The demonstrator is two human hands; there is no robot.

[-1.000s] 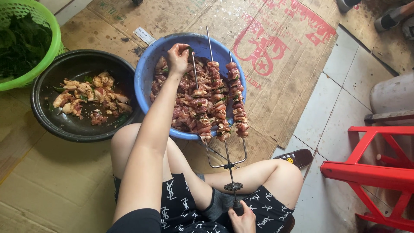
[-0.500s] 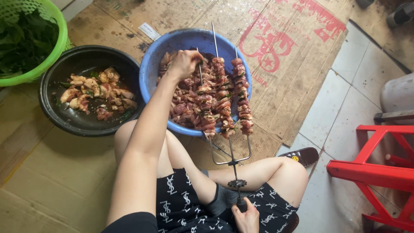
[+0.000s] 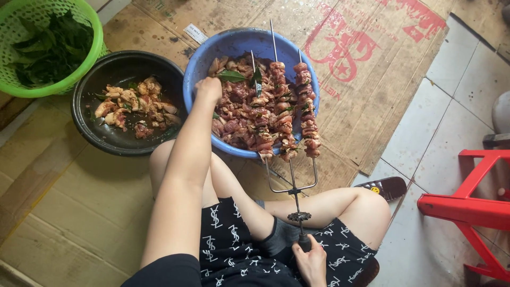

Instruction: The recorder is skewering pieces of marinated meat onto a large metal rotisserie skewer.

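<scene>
Nearest me, right hand (image 3: 311, 260) is wrapped tight round the handle of the three-prong skewer (image 3: 289, 127); rigid steel, prob top-heavy w/ slick meat, prongs over the blue basin (image 3: 202, 64). Farther out, left hand (image 3: 208, 89) curls into the meat; can't tell what the fingers hold.

Bare arms and bare legs, no sleeves reaching the forearms. Left hand (image 3: 208, 89) and right hand (image 3: 311, 261) both uncovered — no gloves, no rings or bands discernible. Black shorts (image 3: 234, 244) printed all over with a repeated white interlocked-letter motif, hems ending above the knees. Dark edge of a black top (image 3: 170, 271) at the lower frame margin — cut and sleeve length not discernible. Feet hidden from view; footwear on the body not visible.
</scene>
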